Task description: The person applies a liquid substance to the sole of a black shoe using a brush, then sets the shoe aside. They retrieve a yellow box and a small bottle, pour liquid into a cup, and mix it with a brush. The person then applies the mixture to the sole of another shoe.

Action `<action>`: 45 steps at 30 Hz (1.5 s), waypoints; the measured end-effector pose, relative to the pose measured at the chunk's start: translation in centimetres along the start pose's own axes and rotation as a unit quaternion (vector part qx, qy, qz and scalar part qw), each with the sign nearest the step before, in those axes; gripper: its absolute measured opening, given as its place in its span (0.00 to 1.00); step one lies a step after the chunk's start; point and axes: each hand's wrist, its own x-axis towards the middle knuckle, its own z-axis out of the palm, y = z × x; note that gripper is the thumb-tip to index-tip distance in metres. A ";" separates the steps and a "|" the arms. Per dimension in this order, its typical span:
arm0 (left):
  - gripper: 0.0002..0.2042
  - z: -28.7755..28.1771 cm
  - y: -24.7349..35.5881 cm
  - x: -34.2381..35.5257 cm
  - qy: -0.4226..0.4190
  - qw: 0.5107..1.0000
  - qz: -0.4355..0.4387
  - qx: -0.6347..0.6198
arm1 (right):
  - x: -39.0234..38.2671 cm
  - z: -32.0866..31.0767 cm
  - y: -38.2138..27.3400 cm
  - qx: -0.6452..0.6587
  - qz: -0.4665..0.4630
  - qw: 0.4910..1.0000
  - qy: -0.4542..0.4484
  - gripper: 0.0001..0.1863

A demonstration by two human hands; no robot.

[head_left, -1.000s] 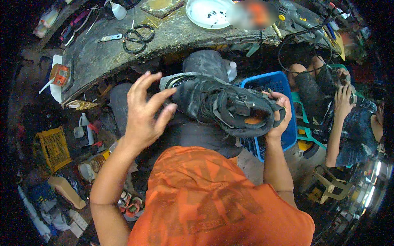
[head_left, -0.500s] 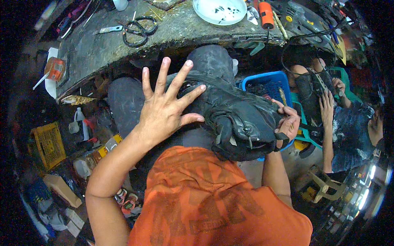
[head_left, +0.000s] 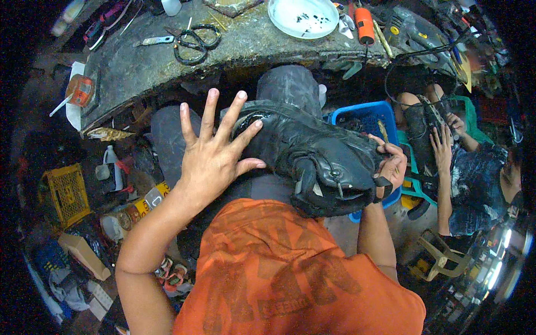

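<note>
Across my thighs lies a soft black leather bag (head_left: 312, 148), creased, with a small metal fitting and loose flaps at its near right end. My left hand (head_left: 212, 151) is spread wide over the bag's left end, with nothing in its grasp; whether the fingertips touch the leather I cannot tell. Close to the fingers the black surface looks wet and glossy. My right hand (head_left: 391, 166) has its fingers closed on the bag's right edge, where a dark strap-like piece sticks out beside the thumb.
Ahead is a worn workbench (head_left: 128, 67) with scissors (head_left: 195, 43), a knife (head_left: 154, 41), a white dish (head_left: 304, 18) and an orange cylinder (head_left: 364, 26). A blue basket (head_left: 363, 111) stands behind my right hand. A co-worker (head_left: 474, 178) sits at right. A yellow crate (head_left: 66, 195) is at left.
My left hand has shifted left and slightly nearer to me, showing more of the glossy patch. The right hand keeps its hold. The whole view has moved slightly.
</note>
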 end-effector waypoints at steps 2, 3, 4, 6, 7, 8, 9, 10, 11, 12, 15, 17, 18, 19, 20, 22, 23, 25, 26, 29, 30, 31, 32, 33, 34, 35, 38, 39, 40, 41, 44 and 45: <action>0.33 -0.2 0.1 -0.2 -0.001 1.000 0.005 0.014 | 0.0 0.1 -0.1 -0.016 0.004 1.000 -0.002 0.21; 0.33 -0.3 0.1 -0.3 -0.002 1.000 0.004 0.013 | 0.0 0.1 -0.1 -0.018 -0.001 1.000 0.000 0.21; 0.33 -0.4 0.1 -0.4 -0.004 1.000 0.005 0.016 | 0.0 0.2 -0.2 -0.017 0.005 1.000 0.005 0.21; 0.33 -0.7 -0.1 -0.5 -0.001 1.000 0.008 0.021 | 0.0 0.3 -0.2 -0.013 0.014 1.000 0.013 0.20; 0.33 -0.8 -0.2 -0.6 0.002 1.000 0.011 0.022 | 0.0 0.3 -0.2 -0.009 0.016 1.000 0.015 0.20; 0.33 -0.9 -0.3 -0.6 0.006 0.999 0.017 0.027 | 0.0 0.3 -0.2 0.000 0.020 1.000 0.016 0.20; 0.32 -1.1 -0.4 -0.6 0.004 1.000 0.012 0.026 | 0.0 0.3 -0.2 -0.003 0.020 1.000 0.017 0.20; 0.32 -1.3 -0.4 -0.6 0.003 1.000 0.010 0.028 | 0.0 0.3 -0.2 -0.002 0.022 1.000 0.016 0.20; 0.32 -1.5 -0.5 -0.6 0.004 0.999 0.011 0.032 | 0.1 0.3 -0.1 0.004 0.030 0.999 0.020 0.20; 0.32 -1.8 -0.5 -0.7 -0.002 0.999 0.008 0.032 | 0.1 0.3 -0.1 0.005 0.029 0.999 0.019 0.20; 0.33 -2.6 -0.9 -1.4 0.007 0.999 0.008 0.033 | 0.2 0.3 0.2 0.019 0.051 0.998 0.030 0.20; 0.34 -2.7 -1.9 -2.5 0.033 0.999 0.009 0.023 | 0.3 0.4 0.5 0.030 0.073 0.996 0.041 0.20; 0.35 -2.5 -2.8 -3.3 0.014 0.999 -0.014 0.030 | 0.2 0.5 0.7 0.017 0.086 0.995 0.045 0.20; 0.35 -2.0 -4.0 -4.1 0.022 0.999 -0.028 0.006 | 0.2 0.5 1.0 0.004 0.098 0.994 0.049 0.20; 0.35 -1.1 -5.4 -4.9 -0.012 0.997 -0.073 -0.001 | 0.2 0.6 1.2 -0.008 0.110 0.992 0.054 0.21; 0.32 1.3 -8.4 -7.1 -0.028 0.990 -0.096 -0.102 | 0.0 0.5 2.0 0.004 0.123 0.991 0.055 0.21; 0.29 2.6 -9.7 -8.6 -0.082 0.981 -0.119 -0.126 | -0.1 0.5 2.5 -0.006 0.126 0.991 0.051 0.21; 0.24 4.5 -11.4 -12.2 -0.199 0.961 -0.169 -0.094 | -0.4 0.0 3.7 0.047 0.155 0.985 0.051 0.19; 0.22 4.8 -12.7 -13.7 -0.130 0.974 -0.161 -0.096 | -0.5 -0.2 4.5 0.042 0.165 0.984 0.057 0.19; 0.17 4.4 -16.0 -15.9 -0.047 0.976 -0.207 -0.045 | -0.9 -1.0 7.5 0.025 0.156 0.986 0.062 0.19; 0.15 3.9 -16.8 -16.1 -0.040 0.966 -0.254 -0.012 | -1.1 -1.2 8.5 0.049 0.161 0.984 0.064 0.20; 0.15 3.5 -16.9 -15.9 -0.006 0.963 -0.268 0.038 | -1.3 -1.2 9.7 0.073 0.164 0.981 0.072 0.20; 0.15 3.5 -16.8 -15.3 0.028 0.959 -0.279 -0.040 | -1.5 -1.4 10.6 0.133 0.207 0.966 0.084 0.20; 0.15 3.5 -16.4 -14.2 0.069 0.950 -0.281 -0.119 | -1.8 -1.5 11.3 0.229 0.263 0.933 0.085 0.20; 0.16 3.6 -15.8 -12.9 0.104 0.932 -0.289 -0.194 | -1.8 -1.7 12.0 0.250 0.286 0.916 0.125 0.20; 0.15 4.3 -14.3 -11.4 0.140 0.897 -0.276 -0.315 | -2.1 -1.7 12.6 0.295 0.324 0.884 0.164 0.21; 0.24 6.8 -8.8 -5.5 0.042 0.734 -0.289 -0.613 | -2.1 -2.0 13.4 0.266 0.318 0.898 0.150 0.24; 0.30 7.4 -6.6 -3.7 0.006 0.639 -0.310 -0.704 | -2.2 -2.1 13.3 0.277 0.320 0.895 0.140 0.25; 0.32 7.6 -4.4 -2.2 -0.014 0.563 -0.311 -0.765 | -2.2 -2.1 13.3 0.315 0.309 0.892 0.100 0.25; 0.29 7.5 -3.1 -0.6 -0.045 0.531 -0.266 -0.803 | -2.2 -2.3 12.9 0.349 0.334 0.865 0.135 0.25; 0.30 6.4 0.2 1.6 -0.047 0.478 -0.255 -0.839 | -1.8 -2.0 11.1 0.255 0.330 0.901 0.117 0.27; 0.31 5.7 0.2 1.6 -0.056 0.485 -0.250 -0.836 | -1.8 -2.0 9.8 0.365 0.339 0.858 0.128 0.26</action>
